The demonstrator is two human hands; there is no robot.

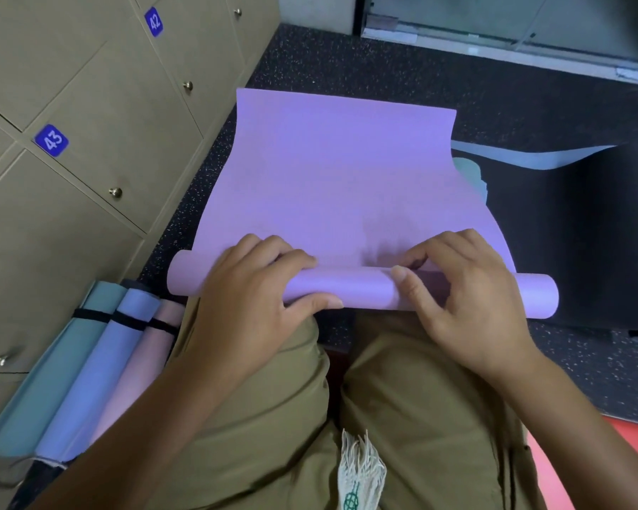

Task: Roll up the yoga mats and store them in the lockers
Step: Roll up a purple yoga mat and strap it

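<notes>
A purple yoga mat [332, 171] lies on the dark floor in front of my knees, its near end rolled into a tube [361, 288]. My left hand [251, 285] grips the left part of the roll, fingers curled over the top and thumb underneath. My right hand [461, 285] holds the right part the same way. The far end of the mat lies flat and curls up slightly. Beige lockers [89, 115] numbered 42 and 43 stand at the left with doors closed.
Three rolled mats, teal [45, 384], blue [100, 369] and pink [140, 366], lie strapped against the lockers at my left. A black mat [575, 230] is spread on the right, with a teal mat edge [472, 174] showing beneath the purple one. A glass door frame is at the back.
</notes>
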